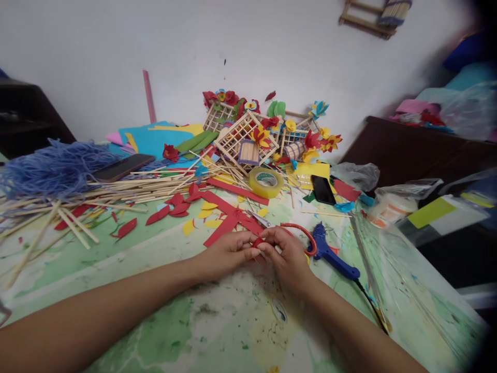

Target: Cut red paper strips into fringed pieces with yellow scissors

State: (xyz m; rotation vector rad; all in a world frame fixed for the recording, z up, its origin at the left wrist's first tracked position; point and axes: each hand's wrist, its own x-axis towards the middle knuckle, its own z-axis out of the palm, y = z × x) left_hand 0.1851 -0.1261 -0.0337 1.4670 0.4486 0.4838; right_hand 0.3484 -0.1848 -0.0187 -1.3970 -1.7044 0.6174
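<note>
Between my fingertips is a small red paper piece (pixel 258 242), partly hidden by the fingers. My left hand (pixel 233 252) pinches it from the left, and my right hand (pixel 286 254) pinches it from the right. Just beyond them lie scissors with red-orange handles (pixel 298 226), their blades pointing away to the left over red paper strips (pixel 227 223). A blue glue gun (pixel 334 254) rests right of my right hand. Red petal cutouts (pixel 179 206) and yellow petal cutouts (pixel 205 212) are scattered to the left.
Bamboo sticks (pixel 147 189) and blue shredded strands (pixel 58 166) cover the left side. Stick frames with paper flowers (pixel 246 137) lean against the wall. A tape roll (pixel 265 182), a black phone (pixel 322 189) and a white tub (pixel 392 207) stand farther back. The glue gun's cord (pixel 373 308) runs toward the front right.
</note>
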